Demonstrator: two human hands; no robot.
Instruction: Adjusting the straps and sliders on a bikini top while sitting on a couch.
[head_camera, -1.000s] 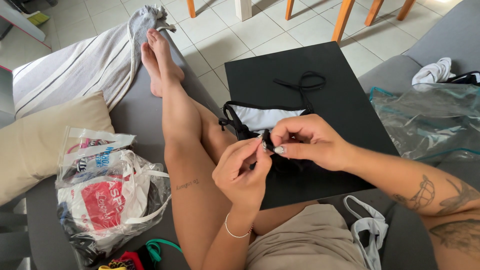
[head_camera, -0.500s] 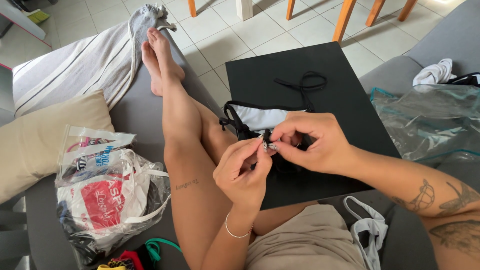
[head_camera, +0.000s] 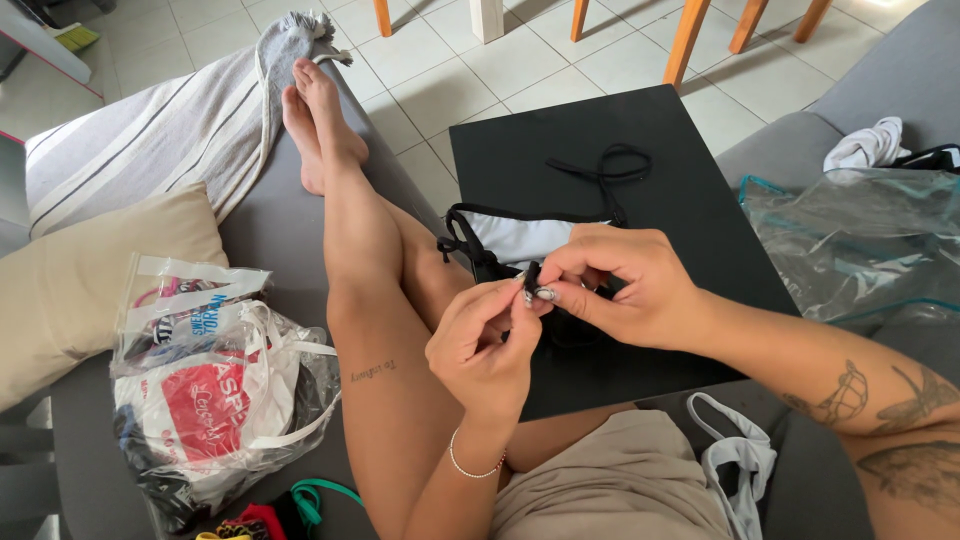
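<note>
**Two hands pinching one little black strap**

Both hands meet right over the lap, so starting closest in: the left hand comes up from below with a thin bracelet on the wrist, its thumb and fingertips pressed together on a small black strap end. The right hand reaches in from the tattooed arm and pinches the same bit from the other side, fingers curled tight. Honestly can't tell if that's a knot, a clip or just a loop, it's too small.

That strap belongs to the black and white garment, which lies half on the black table and half against the knee. From how it sits, I'd say the fiddling with this strap is mid-way at best: the piece isn't folded or bagged, and a loose black cord lies on the table further back, untouched.

Off to the person's left on the grey sofa sits a clear plastic bag stuffed with clothing, next to a beige cushion. Another white garment lies by the right hip. On the right there's an empty-looking clear pouch, and farthest out a striped blanket by the feet.
</note>
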